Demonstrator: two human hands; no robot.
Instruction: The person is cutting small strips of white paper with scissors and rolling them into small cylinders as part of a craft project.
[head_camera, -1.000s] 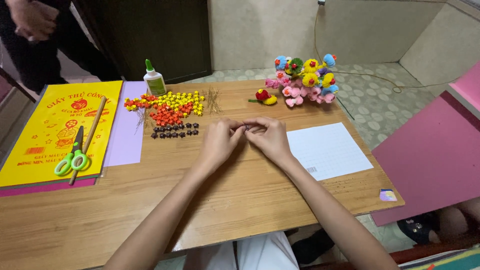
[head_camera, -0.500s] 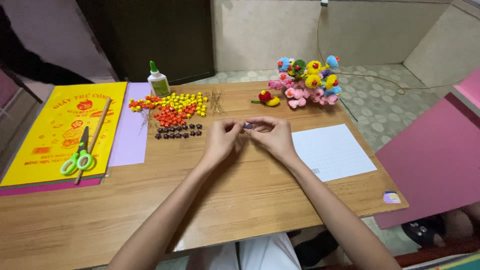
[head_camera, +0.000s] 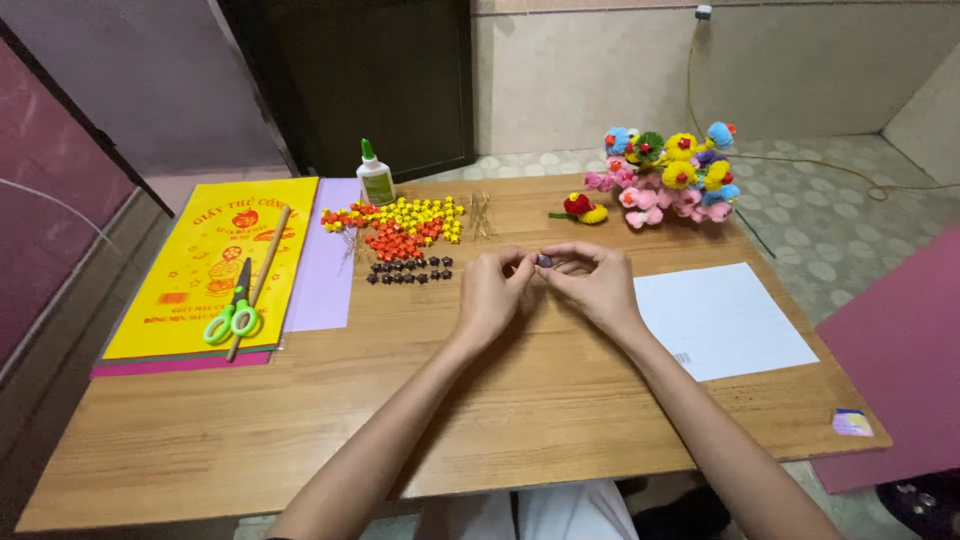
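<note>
Head view: wooden table (head_camera: 300, 440) on a patterned tile floor (head_camera: 830, 200), beige wall behind, dark door at 12 o'clock. No real containers – the glue bottle (head_camera: 376, 176) stands closed at 11 o'clock. Left hand (head_camera: 492, 297) and right hand (head_camera: 596, 284) meet at table centre, fingertips of both pinched shut on a small dark piece (head_camera: 545, 261). Paper star piles (head_camera: 400, 222) at 11, pompom flowers (head_camera: 668, 172) at 1, white sheet (head_camera: 722, 318) at 3, green scissors (head_camera: 233, 318) on yellow paper pack (head_camera: 190, 290) at 9
</note>
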